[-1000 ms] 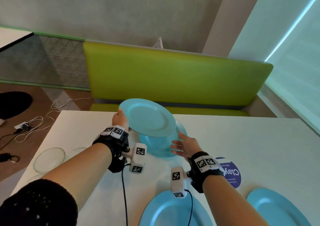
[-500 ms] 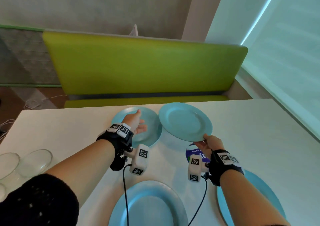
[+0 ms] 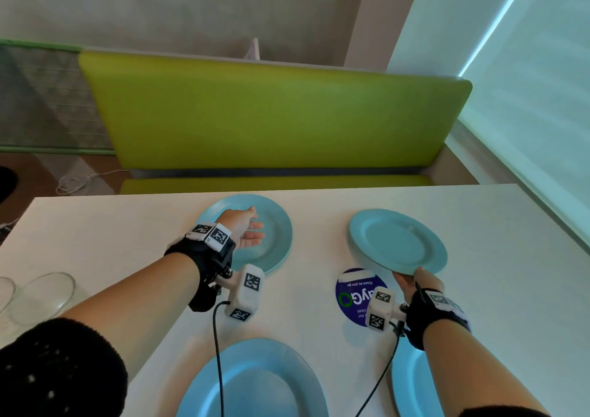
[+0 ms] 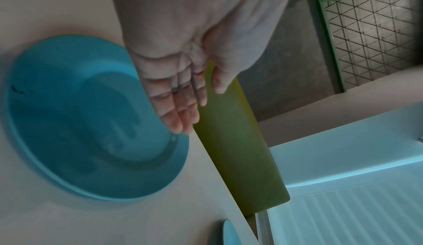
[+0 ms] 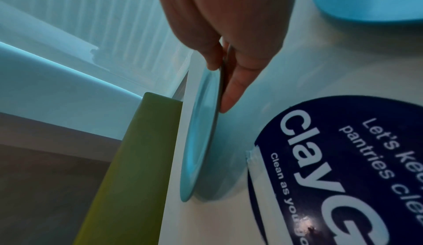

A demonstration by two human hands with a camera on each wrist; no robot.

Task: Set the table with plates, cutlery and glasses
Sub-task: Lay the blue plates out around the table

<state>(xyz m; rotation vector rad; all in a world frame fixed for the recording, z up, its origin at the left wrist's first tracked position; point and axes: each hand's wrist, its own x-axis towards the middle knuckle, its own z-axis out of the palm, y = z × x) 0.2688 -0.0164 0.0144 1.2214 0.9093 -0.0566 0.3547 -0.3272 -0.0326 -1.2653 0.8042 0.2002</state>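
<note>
Laying plates: right hand pinching round blue plastic plate's near rim, far edge tilted tableward, needing lowering flat and release; left hand slack, empty.

Cool daylight enters through the pale window blind at the right, leaving soft shadows on the white table. Both wrist views are dim, bluish and motion-blurred, and straight lines bend toward their edges.
</note>
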